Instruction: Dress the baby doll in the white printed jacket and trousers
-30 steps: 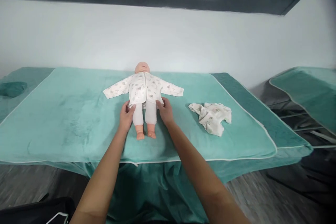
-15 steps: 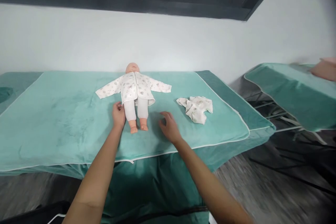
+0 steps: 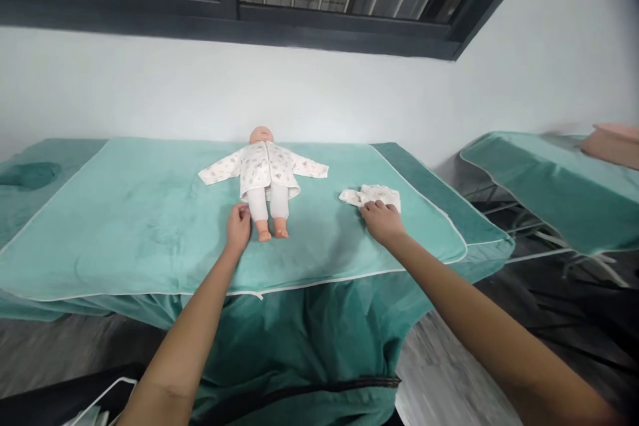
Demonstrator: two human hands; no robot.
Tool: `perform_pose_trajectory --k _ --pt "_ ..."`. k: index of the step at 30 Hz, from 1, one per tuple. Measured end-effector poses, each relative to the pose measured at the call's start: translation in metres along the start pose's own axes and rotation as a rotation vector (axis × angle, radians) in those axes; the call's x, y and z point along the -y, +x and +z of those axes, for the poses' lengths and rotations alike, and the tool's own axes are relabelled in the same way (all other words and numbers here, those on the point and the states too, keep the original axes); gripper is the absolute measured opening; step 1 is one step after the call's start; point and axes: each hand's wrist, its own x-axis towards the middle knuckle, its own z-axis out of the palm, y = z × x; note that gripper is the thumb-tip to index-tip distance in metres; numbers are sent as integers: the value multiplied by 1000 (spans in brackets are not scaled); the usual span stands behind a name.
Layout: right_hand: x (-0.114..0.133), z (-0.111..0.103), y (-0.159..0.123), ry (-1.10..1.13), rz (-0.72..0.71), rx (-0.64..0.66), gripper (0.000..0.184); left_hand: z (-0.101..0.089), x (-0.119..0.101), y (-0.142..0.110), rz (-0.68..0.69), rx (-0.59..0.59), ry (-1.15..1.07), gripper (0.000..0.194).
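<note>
A baby doll [image 3: 261, 136] lies on its back, its arms spread, in a white printed jacket [image 3: 262, 166] and white leggings [image 3: 258, 204] with bare feet. Beside the doll's leg, just below the jacket hem, rests my left hand [image 3: 239, 227], its fingers loosely curled and nothing visible in them. To the doll's right, my right hand [image 3: 382, 221] has its fingers closed on the near edge of a crumpled white printed baby garment [image 3: 382, 194]. The hand covers part of that garment, and its exact kind is unclear.
A teal cover [image 3: 150, 226] with white piping lies over the padded table; a face hole [image 3: 30, 176] is at far left. Behind it are a white wall [image 3: 174, 86] and a dark window frame [image 3: 349, 30]. Another teal-covered table [image 3: 554, 193] stands at right.
My right hand has moved right from beside the doll's feet and taken hold of the crumpled garment. My left hand stays beside the doll's leg. The view has shifted slightly.
</note>
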Motion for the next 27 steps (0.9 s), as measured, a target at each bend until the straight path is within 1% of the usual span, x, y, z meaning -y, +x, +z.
perform_pose_trajectory --k 3,5,6,8,10,11,12,13,14,16,17,19,21,23,25,27 --pt "22 -22 16 137 -70 11 25 -12 -12 -14 27 89 37 15" --pt "47 -45 26 251 -118 6 23 -18 -33 -20 78 135 62 20" --pt "62 -60 30 320 -148 -2 23 -21 -48 -22 114 158 70 26" --pt "93 -95 34 484 -246 -39 20 -24 -86 -25 212 234 62 40" --pt "120 -136 33 886 -411 -96 15 -27 -128 -25 336 343 22 54" --pt "132 -158 31 1027 -496 -100 15 -29 -149 -25 389 382 -7 57" --pt "140 -179 29 1135 -574 -89 16 -32 -168 -24 423 399 -36 54" --pt "147 -200 25 1210 -626 -87 17 -36 -185 -23 443 398 -64 46" --pt "151 -219 22 1251 -661 -89 18 -41 -201 -21 454 363 -95 37" --pt "154 -254 15 1257 -681 -125 18 -54 -228 -18 470 251 -177 22" --pt "154 -269 12 1239 -687 -139 18 -62 -240 -16 471 197 -233 19" --pt "152 -295 6 1199 -709 -141 17 -77 -263 -16 455 144 -353 21" --pt "151 -315 0 1160 -762 -99 18 -92 -285 -21 430 156 -440 24" --pt "152 -330 -6 1115 -836 -38 22 -105 -304 -29 403 198 -481 23" --pt "154 -341 -10 1096 -893 -10 26 -115 -318 -38 350 281 -514 24" --pt "156 -347 -12 1144 -902 -42 29 -124 -323 -45 266 403 -553 27"
